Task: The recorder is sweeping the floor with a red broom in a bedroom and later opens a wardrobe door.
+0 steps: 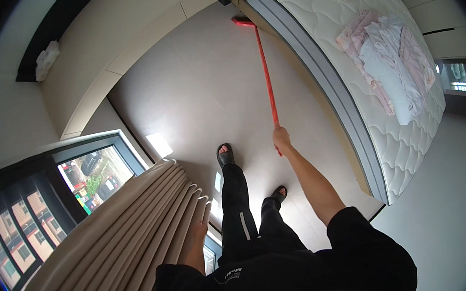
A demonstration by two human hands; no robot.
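Observation:
A broom with a long red handle (265, 68) is in my right hand (281, 138), whose fingers wrap round it close to its near end. Its red head with dark bristles (242, 21) lies at the far end of the floor, beside the foot of the bed base. My left hand (198, 229) hangs low at the edge of a beige pleated curtain (134, 230). Its fingers are partly hidden there, and I cannot make out whether they grip the cloth.
On the right stands a bed with a white quilted mattress (320, 5), with crumpled pink and white bedding (389, 63) on top. Pale cabinets (147, 29) run along the far left. A window (97, 174) is behind the curtain. My feet in dark slides stand on the greyish floor (181, 83).

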